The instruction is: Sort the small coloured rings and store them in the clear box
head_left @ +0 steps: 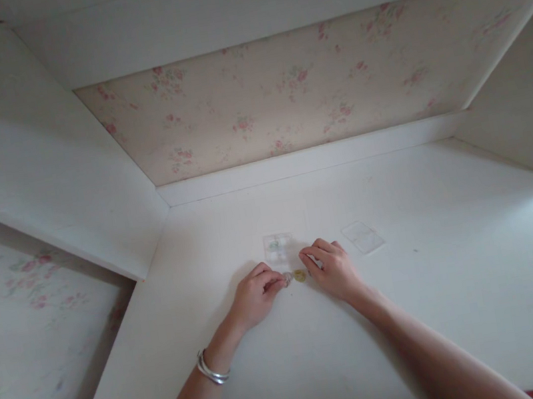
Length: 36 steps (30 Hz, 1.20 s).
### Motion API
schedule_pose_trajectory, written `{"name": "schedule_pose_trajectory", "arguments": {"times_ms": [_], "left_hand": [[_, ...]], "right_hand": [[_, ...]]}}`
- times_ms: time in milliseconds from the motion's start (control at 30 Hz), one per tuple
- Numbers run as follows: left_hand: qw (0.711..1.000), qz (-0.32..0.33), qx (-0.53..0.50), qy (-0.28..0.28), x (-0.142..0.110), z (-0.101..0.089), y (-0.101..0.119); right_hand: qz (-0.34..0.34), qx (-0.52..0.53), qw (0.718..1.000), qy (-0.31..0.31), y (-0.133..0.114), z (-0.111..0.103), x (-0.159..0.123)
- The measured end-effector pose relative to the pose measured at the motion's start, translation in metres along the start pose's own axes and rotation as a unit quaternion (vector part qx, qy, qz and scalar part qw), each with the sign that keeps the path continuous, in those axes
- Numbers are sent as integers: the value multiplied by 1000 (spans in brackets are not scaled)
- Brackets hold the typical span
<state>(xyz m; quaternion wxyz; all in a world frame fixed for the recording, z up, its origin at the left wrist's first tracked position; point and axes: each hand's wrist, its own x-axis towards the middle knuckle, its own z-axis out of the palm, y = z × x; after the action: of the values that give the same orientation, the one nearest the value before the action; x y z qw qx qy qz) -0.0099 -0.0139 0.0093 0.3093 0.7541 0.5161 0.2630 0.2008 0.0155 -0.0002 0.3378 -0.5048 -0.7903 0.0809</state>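
My left hand (257,293) is closed in a pinch at a small, pale, shiny bundle (288,279) low over the white tabletop. Just right of that bundle lies a small round yellow thing (299,276), too small to name. My right hand (332,268) hovers beside it with thumb and forefinger pinched together; whatever is between them, if anything, is too small to make out. Behind both hands sits a clear flat plastic box (269,242) with something small and greenish in it. A clear rectangular plastic piece (362,237), like a lid, lies to the right.
The white tabletop (461,276) is bounded by a low white ledge (315,156) at the back and white panels at left (63,164) and right (521,85). Flowered wallpaper (251,101) shows behind. A tiny dark speck (415,251) is on the table at right.
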Motion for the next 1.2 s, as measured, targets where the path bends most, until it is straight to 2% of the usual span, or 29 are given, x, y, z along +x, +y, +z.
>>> {"name": "schedule_pose_trajectory", "arguments": {"times_ms": [133,333,467,600,767,967,1200], "left_hand": [[998,-21,-45,35,5,-4,-6],[994,-28,-46,91,11,-7,-7],[993,-21,-39,113,20,-6,-4],[991,-15,-7,131,32,-9,-4],[994,-8,-7,108,34,-13,-8],[990,-44,-26,130,16,-17,-15],[998,-22,-14,61,-4,-10,-5]], "right_hand": [[-36,-8,999,-32,-9,-4,-2],[-130,-56,983,-116,-31,-8,-9],[-156,-82,973,-150,-37,-6,-11],[-163,-90,971,-149,-38,-5,-10],[-167,-94,972,-136,-38,-5,-10],[-168,-84,973,-136,-35,-3,-11],[-116,-1,988,-97,-30,0,-10]]}}
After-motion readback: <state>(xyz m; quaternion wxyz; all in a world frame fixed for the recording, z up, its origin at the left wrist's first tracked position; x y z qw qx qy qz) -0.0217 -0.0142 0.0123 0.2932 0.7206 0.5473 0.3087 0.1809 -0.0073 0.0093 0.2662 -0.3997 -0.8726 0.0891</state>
